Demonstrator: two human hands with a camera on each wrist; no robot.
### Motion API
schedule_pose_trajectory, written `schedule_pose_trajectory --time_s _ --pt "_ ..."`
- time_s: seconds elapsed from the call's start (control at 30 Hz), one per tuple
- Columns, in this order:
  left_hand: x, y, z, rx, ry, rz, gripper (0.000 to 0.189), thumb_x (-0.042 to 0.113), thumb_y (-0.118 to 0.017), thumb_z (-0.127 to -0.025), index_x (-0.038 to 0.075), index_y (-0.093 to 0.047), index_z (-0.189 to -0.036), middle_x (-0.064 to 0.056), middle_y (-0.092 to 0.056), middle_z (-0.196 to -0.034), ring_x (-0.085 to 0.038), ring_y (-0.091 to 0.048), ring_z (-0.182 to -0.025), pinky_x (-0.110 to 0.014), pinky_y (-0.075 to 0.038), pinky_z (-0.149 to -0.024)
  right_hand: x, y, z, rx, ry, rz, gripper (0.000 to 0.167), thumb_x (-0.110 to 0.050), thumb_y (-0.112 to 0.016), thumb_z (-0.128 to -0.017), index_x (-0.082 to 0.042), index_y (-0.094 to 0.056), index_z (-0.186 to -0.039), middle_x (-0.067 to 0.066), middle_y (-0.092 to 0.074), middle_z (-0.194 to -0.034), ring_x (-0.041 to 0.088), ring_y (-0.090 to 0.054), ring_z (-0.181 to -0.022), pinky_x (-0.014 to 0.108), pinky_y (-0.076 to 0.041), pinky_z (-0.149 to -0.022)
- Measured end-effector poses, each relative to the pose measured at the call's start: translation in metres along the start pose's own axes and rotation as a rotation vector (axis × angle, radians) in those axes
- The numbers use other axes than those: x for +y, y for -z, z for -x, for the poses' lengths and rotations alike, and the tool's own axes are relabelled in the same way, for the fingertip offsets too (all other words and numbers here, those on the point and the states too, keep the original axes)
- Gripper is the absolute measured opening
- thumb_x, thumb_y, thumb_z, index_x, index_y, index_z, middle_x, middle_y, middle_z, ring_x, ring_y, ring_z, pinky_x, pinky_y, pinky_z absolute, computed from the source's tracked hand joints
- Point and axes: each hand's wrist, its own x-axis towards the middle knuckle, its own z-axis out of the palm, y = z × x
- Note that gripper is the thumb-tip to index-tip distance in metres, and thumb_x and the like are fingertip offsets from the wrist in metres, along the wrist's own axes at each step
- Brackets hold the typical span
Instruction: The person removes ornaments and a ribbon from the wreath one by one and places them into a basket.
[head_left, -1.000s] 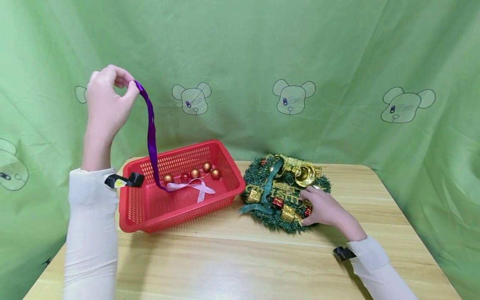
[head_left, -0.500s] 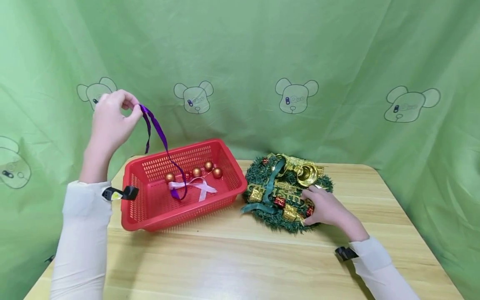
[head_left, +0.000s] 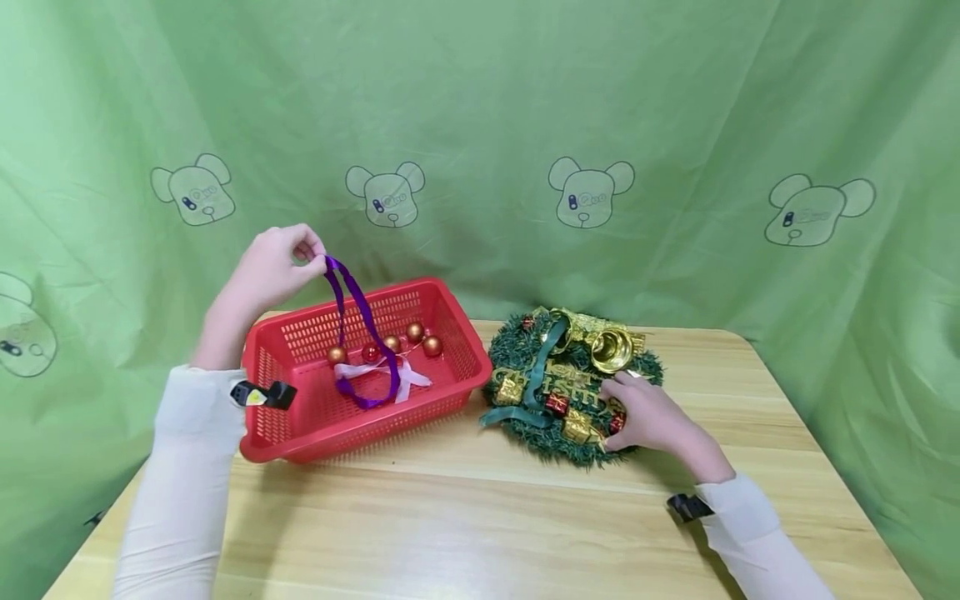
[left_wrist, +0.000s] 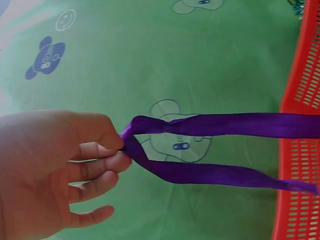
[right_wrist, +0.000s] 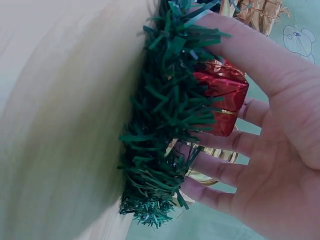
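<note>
My left hand (head_left: pixel 273 262) pinches a purple ribbon (left_wrist: pixel 225 124) between thumb and index finger above the left part of the red plastic basket (head_left: pixel 337 442). Two strands hang from the pinch; the longer one loops down into the basket. In the left wrist view, the other fingers are loosely bent, away from the ribbon. My right hand (head_left: pixel 656 417) holds the right edge of a green tinsel wreath (head_left: pixel 547 442), thumb and fingers astride a small red gift box (right_wrist: pixel 225 97). Its fingertips are hidden in the tinsel.
Inside the basket lie a pale pink ribbon (head_left: pixel 408 379) and several gold and red balls (head_left: pixel 432 346). Gold bells (head_left: pixel 611 350), a teal ribbon (head_left: pixel 538 375) and gold lettering decorate the wreath. A green printed curtain (head_left: pixel 480 100) hangs behind the wooden table (head_left: pixel 450 517).
My left hand has come down and to the right with the purple ribbon, which has lowered into a loop in the basket. The right hand stays on the wreath.
</note>
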Motion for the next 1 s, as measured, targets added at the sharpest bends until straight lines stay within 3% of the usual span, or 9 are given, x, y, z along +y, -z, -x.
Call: schedule_pose_trajectory --time_s 0.23,0.5,0.77,1.0 --pt "-0.002 -0.014 -0.005 -0.164 0.001 -0.044 0.01 0.008 -0.06 -0.09 0.002 -0.065 -0.095 -0.015 -0.068 -0.091 -0.029 -0.062 -0.086 -0.04 -0.05 -0.081 0.001 0.0 -0.001 -0.005 -0.006 0.0 0.065 -0.033 -0.097 -0.056 -0.009 -0.067 -0.108 0.006 -0.061 -0.103 0.023 -0.058 -0.089 0.051 -0.053 -0.079" --pt "-0.006 -0.028 -0.009 -0.278 -0.001 -0.119 0.009 0.01 -0.062 -0.088 0.003 -0.065 -0.093 -0.011 -0.067 -0.086 -0.026 -0.063 -0.082 -0.044 -0.051 -0.082 0.0 0.0 0.0 -0.01 -0.012 -0.01 0.066 -0.034 -0.097 -0.056 -0.008 -0.067 -0.108 0.006 -0.062 -0.104 0.026 -0.059 -0.092 0.053 -0.053 -0.083" --pt "-0.01 -0.036 -0.009 -0.304 -0.011 -0.18 0.01 0.011 -0.064 -0.088 0.002 -0.065 -0.094 -0.007 -0.063 -0.079 -0.023 -0.058 -0.075 -0.042 -0.049 -0.076 -0.001 0.001 0.001 -0.004 -0.012 -0.016 0.066 -0.033 -0.097 -0.056 -0.008 -0.066 -0.108 0.007 -0.063 -0.104 0.027 -0.06 -0.093 0.055 -0.053 -0.084" --pt "-0.016 -0.047 -0.005 -0.221 -0.064 -0.243 0.008 0.009 -0.064 -0.086 0.003 -0.067 -0.091 -0.009 -0.062 -0.079 -0.027 -0.056 -0.078 -0.045 -0.048 -0.077 -0.001 0.001 0.001 0.0 -0.013 -0.019 0.066 -0.033 -0.097 -0.056 -0.008 -0.066 -0.108 0.007 -0.063 -0.104 0.027 -0.06 -0.093 0.055 -0.053 -0.085"
